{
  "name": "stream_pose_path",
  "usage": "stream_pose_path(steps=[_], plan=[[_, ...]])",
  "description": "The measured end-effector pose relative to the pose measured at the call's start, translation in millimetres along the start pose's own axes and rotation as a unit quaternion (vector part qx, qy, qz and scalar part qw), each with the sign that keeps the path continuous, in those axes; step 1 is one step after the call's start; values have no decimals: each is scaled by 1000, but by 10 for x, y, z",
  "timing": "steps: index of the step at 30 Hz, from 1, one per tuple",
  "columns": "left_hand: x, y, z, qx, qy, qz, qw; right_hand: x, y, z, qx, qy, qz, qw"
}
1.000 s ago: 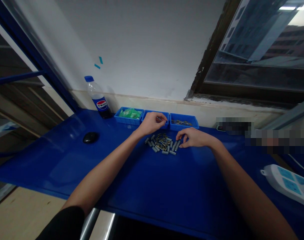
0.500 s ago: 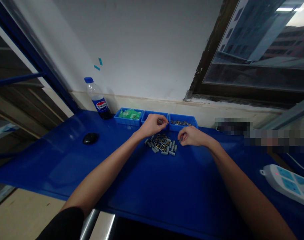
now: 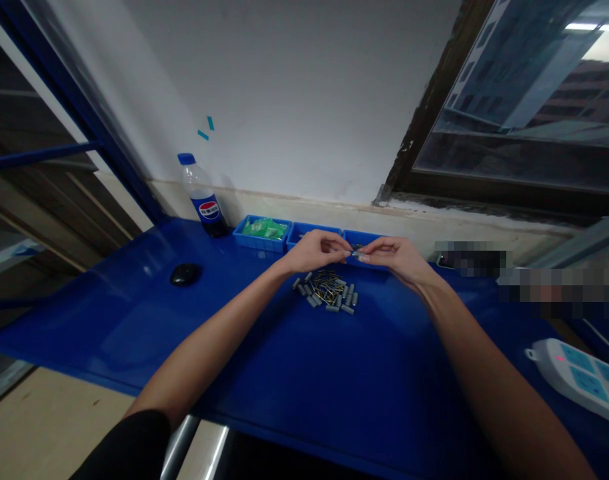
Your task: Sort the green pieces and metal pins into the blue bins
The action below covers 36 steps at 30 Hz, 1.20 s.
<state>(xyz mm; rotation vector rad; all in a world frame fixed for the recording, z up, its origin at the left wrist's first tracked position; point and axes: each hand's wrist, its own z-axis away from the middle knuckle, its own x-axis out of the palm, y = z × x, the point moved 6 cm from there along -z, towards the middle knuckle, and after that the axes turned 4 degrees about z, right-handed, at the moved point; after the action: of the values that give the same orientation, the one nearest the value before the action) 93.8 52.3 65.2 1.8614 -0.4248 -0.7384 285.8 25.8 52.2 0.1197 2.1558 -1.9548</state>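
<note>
My left hand (image 3: 320,252) and my right hand (image 3: 391,257) meet fingertip to fingertip above the front edge of the right blue bin (image 3: 363,238). My right thumb and fingers pinch a small grey plug (image 3: 357,253). The left fingers are pinched together at its other side; what they hold is too small to make out. Just below, a pile of brass-coloured screws (image 3: 327,288) lies on the blue table, ringed by several grey plugs (image 3: 333,309). The middle blue bin (image 3: 299,230) is partly hidden behind my left hand.
A left blue bin (image 3: 261,245) holds green packets (image 3: 265,228). Beside it stands a cola bottle (image 3: 207,207). A black mouse (image 3: 185,274) lies on the table (image 3: 284,373) at left, a white power strip (image 3: 579,377) at right. A wall and window are behind.
My right hand has moved up and left and my left hand slightly right, so their fingertips now meet. The whole view has shifted slightly.
</note>
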Motion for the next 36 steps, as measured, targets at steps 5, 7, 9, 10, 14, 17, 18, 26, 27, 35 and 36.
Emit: stream_pose_path(steps=[5,7,9,10,14,17,18,26,27,35,36], plan=[[20,-19,-3,-9,4,58,998,84,11,7,-14,23,-25,999],[-7,-42,-9,-15,23,61,998,129,-2,16,-17,22,-39,999],[-44,-56,-12,-22,44,61,997,161,-14,22,-12,16,-44,999],[-64,-59,-13,-26,55,60,996,170,-20,24,-10,11,-40,999],[-177,-72,-2,-37,108,49,992,155,-15,13,-13,-8,35,999],[-326,-116,21,-34,178,0,983,180,37,1,-21,-52,147,988],[-378,-138,31,-32,202,-20,979,207,59,1,-26,-72,182,980],[-485,-251,38,-37,233,-90,968,473,189,28,-59,-136,307,940],[-467,-235,33,-33,225,-97,969,491,197,32,-63,-138,318,936],[-315,-171,-2,-18,161,-136,977,555,239,39,-90,-126,368,917],[-307,-175,-3,-17,158,-139,977,569,247,41,-90,-123,370,917]])
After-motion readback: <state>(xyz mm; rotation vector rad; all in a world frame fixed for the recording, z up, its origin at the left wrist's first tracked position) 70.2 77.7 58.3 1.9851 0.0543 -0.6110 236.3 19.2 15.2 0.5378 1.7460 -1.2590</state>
